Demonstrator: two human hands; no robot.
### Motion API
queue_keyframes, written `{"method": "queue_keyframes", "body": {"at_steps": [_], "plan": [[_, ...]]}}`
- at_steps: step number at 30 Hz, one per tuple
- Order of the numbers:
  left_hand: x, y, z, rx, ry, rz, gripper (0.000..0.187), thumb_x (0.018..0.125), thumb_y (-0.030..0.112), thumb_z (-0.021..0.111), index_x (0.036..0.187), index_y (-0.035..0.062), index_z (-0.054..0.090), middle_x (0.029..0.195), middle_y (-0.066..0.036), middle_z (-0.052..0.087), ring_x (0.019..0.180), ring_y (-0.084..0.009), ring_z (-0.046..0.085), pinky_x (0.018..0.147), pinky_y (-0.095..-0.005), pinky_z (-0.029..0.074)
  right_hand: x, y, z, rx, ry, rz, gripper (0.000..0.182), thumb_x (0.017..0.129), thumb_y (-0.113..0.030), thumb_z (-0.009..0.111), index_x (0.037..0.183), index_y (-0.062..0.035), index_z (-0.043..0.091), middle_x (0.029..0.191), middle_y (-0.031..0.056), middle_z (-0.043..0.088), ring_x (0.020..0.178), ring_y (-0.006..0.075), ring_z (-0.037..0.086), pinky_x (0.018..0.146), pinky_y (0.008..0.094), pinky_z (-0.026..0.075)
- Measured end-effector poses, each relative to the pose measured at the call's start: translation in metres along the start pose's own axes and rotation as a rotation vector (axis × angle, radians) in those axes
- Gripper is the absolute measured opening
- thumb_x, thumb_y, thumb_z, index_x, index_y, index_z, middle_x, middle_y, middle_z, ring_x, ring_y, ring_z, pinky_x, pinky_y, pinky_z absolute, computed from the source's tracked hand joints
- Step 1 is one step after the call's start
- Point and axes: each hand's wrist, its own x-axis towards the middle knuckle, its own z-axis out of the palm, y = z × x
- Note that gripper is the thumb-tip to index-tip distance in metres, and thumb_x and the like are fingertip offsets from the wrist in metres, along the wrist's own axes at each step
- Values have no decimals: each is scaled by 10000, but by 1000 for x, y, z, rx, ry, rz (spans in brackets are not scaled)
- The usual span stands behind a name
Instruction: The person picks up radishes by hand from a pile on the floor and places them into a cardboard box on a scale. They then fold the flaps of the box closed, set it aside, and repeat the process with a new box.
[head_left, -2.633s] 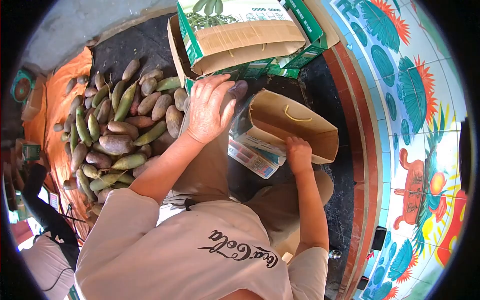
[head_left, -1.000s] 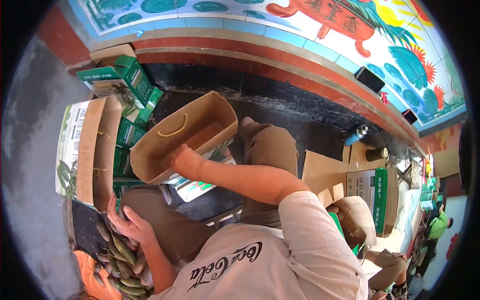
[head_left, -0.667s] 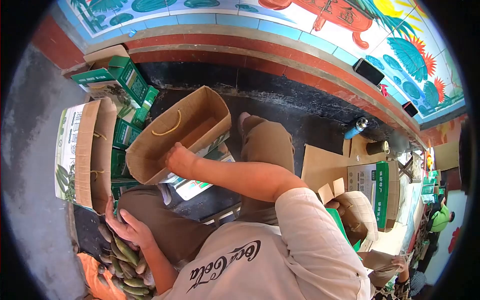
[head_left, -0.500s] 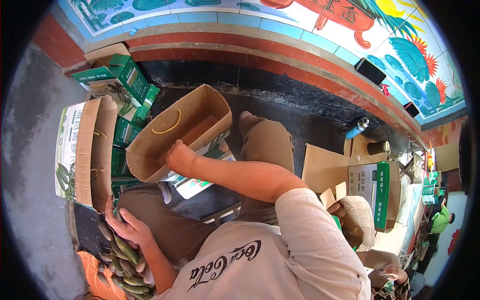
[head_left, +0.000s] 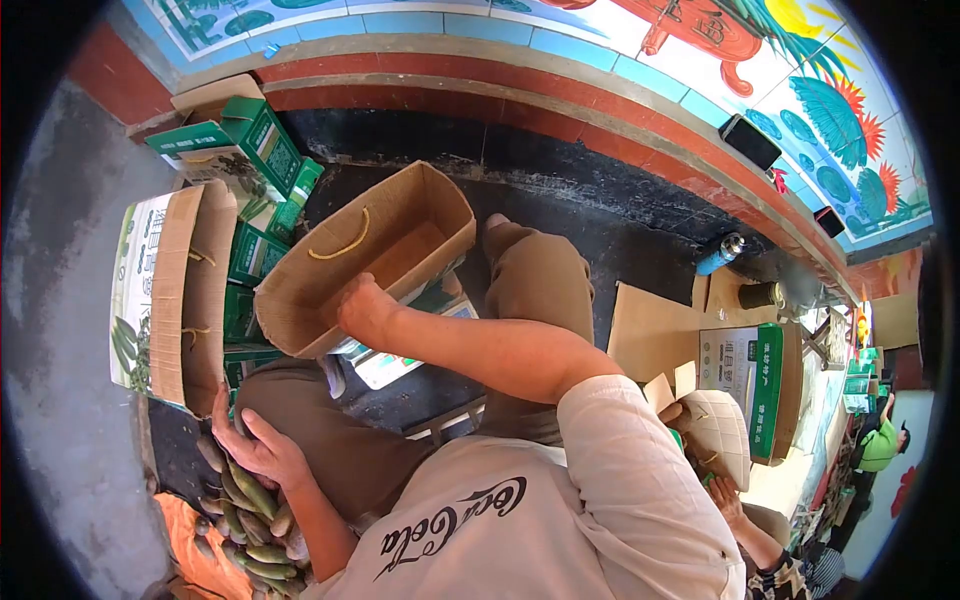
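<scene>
An open cardboard box (head_left: 300, 292) with a yellow cord handle stands tilted in front of me; its inside is bare brown card. My right hand (head_left: 368, 308) is closed over its near rim, with the fingertips hidden inside. My left hand (head_left: 268, 448) has its fingers apart and holds nothing. It hovers just above a heap of long green radishes (head_left: 250, 490), close to the lower end of a second open box (head_left: 178, 300). That box is white outside, with printed radishes and cord handles.
Green cartons (head_left: 258, 255) are stacked between the boxes and the wall. To the right are a flat cardboard sheet (head_left: 645, 335), a green-and-white box (head_left: 740, 385), a blue bottle (head_left: 720, 255) and another person's hand (head_left: 728, 502). An orange cloth (head_left: 185, 545) lies beside the radishes.
The box in my right hand has shifted slightly right and up. My left hand has barely moved. The other person's hand has come up beside the box at right.
</scene>
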Motion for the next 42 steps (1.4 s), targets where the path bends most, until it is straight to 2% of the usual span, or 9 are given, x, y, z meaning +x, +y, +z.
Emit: {"method": "queue_keyframes", "body": {"at_steps": [11,14,27,30,34,36,37,38,42], "plan": [[-1,-5,1,-17,7,-1,367,953,239,433,1155,-55,520,1148,-198,569,1054,-339,534,944,-425,390,-3,-1,-13,24,-65,9,219,839,-211,564,1008,-179,699,997,33,678,950,236,625,771,469,419],[0,-4,1,-5,4,4,363,951,237,436,1150,-56,519,1144,-198,571,1050,-342,534,941,-428,389,-8,1,-15,35,12,5,169,801,-192,577,920,-146,687,877,22,664,840,179,618,676,357,392],[1,0,3,-24,13,16,355,944,238,434,1124,-53,531,1127,-199,576,1032,-345,539,932,-434,395,-7,0,-11,20,5,16,166,817,-188,559,923,-143,678,892,29,657,858,190,616,698,366,400],[1,0,5,-36,30,14,341,939,221,438,1119,-53,533,1115,-207,575,1035,-348,539,939,-440,394,-11,2,-14,28,12,13,152,810,-181,562,903,-143,675,893,36,657,847,188,622,703,371,404],[3,1,4,-69,40,14,277,888,93,451,1079,-88,537,1099,-217,579,1021,-343,550,943,-416,403,-12,4,-12,46,-10,-19,94,777,-162,578,814,-154,664,842,36,654,824,184,634,695,359,424],[4,-3,3,-81,66,27,258,864,86,466,1048,-70,559,1071,-203,598,996,-335,562,913,-418,424,-15,8,-21,28,46,2,93,764,-148,577,809,-161,658,819,40,644,813,184,635,672,333,442],[3,-3,-1,-109,43,-7,274,862,74,451,1077,-63,552,1101,-196,586,1020,-313,557,944,-404,399,-18,13,-33,4,40,-27,117,755,-131,572,842,-148,649,829,56,635,816,202,635,654,333,459],[3,-5,-4,-92,37,-4,268,864,80,454,1073,-59,549,1097,-196,586,1012,-307,559,937,-402,403,-15,15,-22,33,169,-9,86,744,-127,587,790,-160,652,813,52,652,798,205,640,667,348,459],[-1,-7,-13,-183,95,-100,228,873,77,453,1037,-50,547,1074,-203,589,1005,-302,558,910,-392,412,-24,26,-43,68,255,-107,49,753,-129,579,799,-120,594,783,68,613,777,237,620,692,365,469]]}}
